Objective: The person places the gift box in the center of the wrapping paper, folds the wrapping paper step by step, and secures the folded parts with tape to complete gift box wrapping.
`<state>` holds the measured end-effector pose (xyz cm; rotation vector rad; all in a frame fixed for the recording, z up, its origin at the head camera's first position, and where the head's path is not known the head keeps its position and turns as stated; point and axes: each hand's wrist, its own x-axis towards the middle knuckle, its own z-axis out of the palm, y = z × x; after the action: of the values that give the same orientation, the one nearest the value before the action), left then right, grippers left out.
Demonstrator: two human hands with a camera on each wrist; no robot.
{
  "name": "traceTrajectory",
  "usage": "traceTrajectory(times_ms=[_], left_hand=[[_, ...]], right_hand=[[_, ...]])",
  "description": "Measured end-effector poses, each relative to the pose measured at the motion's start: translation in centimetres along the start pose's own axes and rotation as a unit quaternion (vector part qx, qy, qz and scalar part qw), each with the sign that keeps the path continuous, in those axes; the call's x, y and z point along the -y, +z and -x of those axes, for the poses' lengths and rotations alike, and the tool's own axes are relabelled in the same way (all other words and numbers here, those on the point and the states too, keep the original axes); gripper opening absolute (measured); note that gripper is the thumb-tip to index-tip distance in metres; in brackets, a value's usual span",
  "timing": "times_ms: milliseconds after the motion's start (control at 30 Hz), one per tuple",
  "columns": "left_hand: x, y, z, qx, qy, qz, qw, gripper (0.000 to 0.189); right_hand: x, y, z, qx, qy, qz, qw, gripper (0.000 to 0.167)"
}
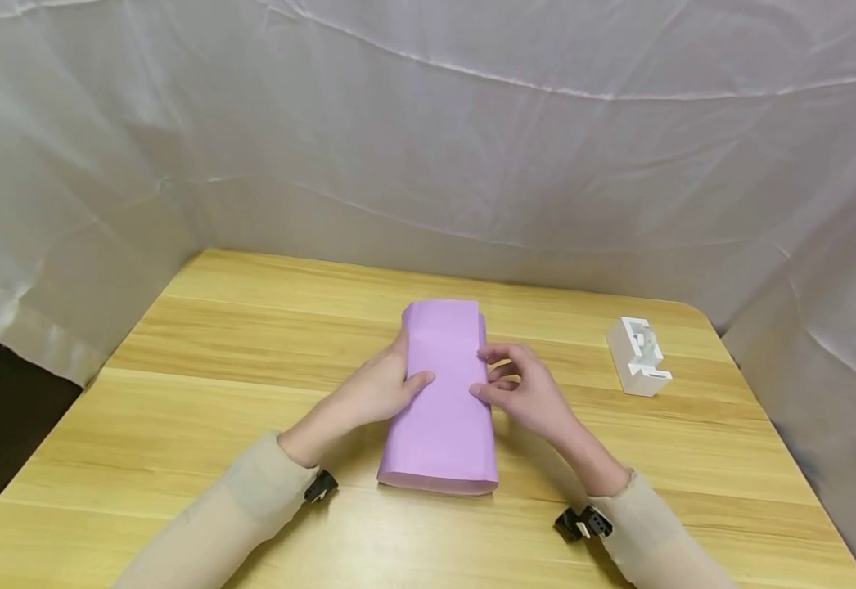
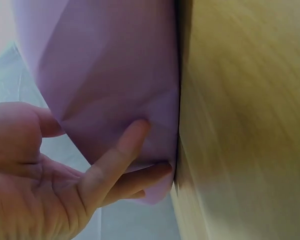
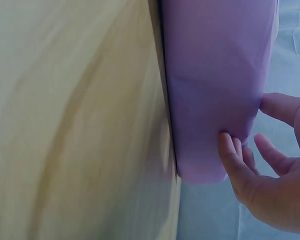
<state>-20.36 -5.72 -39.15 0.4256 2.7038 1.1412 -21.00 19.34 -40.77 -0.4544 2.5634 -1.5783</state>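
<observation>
A sheet of purple paper (image 1: pixel 448 425), wrapped into a flattened tube with its near end open, lies lengthwise on the wooden table. My left hand (image 1: pixel 372 391) holds its left side, thumb on the top face; in the left wrist view the fingers (image 2: pixel 132 140) press into the creased side. On the other side, my right hand (image 1: pixel 527 388) has its thumb at the top right edge of the paper. Curled fingers (image 3: pixel 232 155) of that hand touch the side wall in the right wrist view. An overlapping flap runs along the far right edge. The inside of the tube is hidden.
A white tape dispenser (image 1: pixel 636 360) with a clear roll stands at the right of the wooden table (image 1: pixel 251 327). Pale cloth (image 1: pixel 428 147) hangs behind the table and at both sides. Small black devices (image 1: pixel 583 523) sit at both wrists.
</observation>
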Motion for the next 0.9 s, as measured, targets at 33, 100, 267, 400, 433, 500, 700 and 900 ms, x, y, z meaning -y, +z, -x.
traceTrajectory(times_ms=[33,100,267,400,433,500,700,900], left_hand=[[0.0,0.0,0.0,-0.001,-0.002,-0.005,1.0,0.088],[-0.1,0.0,0.0,-0.001,-0.008,-0.021,0.9997,0.087],[-0.2,0.0,-0.1,0.006,-0.017,-0.07,0.9974,0.082],[-0.2,0.1,-0.3,0.013,-0.014,-0.095,0.9953,0.074],[-0.1,0.1,-0.3,0.015,-0.014,-0.098,0.995,0.073],[-0.1,0.1,-0.4,0.016,-0.013,-0.1,0.9948,0.072],[0.1,-0.3,-0.5,0.02,-0.009,-0.082,0.9964,0.073],[1.1,-2.7,-1.9,-0.004,-0.004,-0.034,0.9994,0.075]], right_hand=[[0.1,0.1,0.0,0.0,-0.004,0.001,1.0,0.05],[0.3,0.2,0.2,0.001,-0.015,0.007,0.9999,0.05],[0.9,0.6,0.4,0.007,-0.043,0.018,0.9989,0.05],[0.7,0.7,0.5,0.004,-0.056,0.032,0.9979,0.058],[0.6,0.6,0.5,0.007,-0.065,0.042,0.997,0.061],[0.5,0.5,0.5,0.018,-0.094,0.085,0.9917,0.06],[0.6,0.2,0.8,0.056,-0.147,0.209,0.9653,0.041],[1.0,0.3,0.8,0.062,-0.136,0.206,0.967,0.042]])
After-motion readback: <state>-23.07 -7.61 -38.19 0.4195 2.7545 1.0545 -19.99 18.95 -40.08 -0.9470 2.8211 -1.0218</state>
